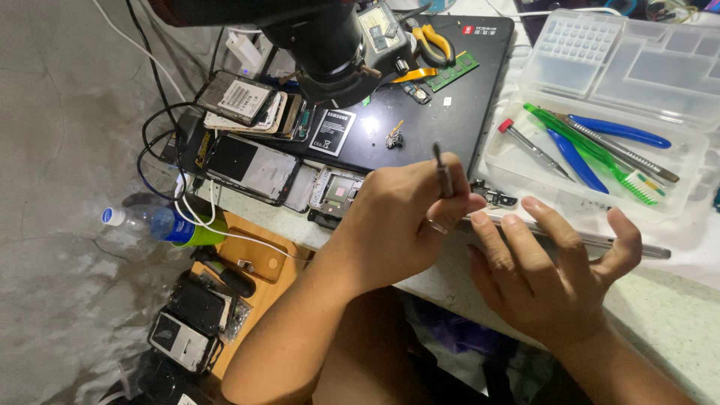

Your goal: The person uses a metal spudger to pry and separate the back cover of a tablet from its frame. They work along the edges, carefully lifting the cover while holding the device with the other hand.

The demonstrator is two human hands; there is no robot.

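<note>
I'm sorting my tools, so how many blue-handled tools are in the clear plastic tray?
2. One blue-handled tool lies near the tray's back, another sits in front of it, beside the green toothbrush. More may be hidden underneath.

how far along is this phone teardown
Done: several phones lie opened on the black laptop, one battery out. In hand: the left hand holds metal tweezers; the right hand is open, empty. Left: a small loose part and the opened phones remain unassembled.
</note>
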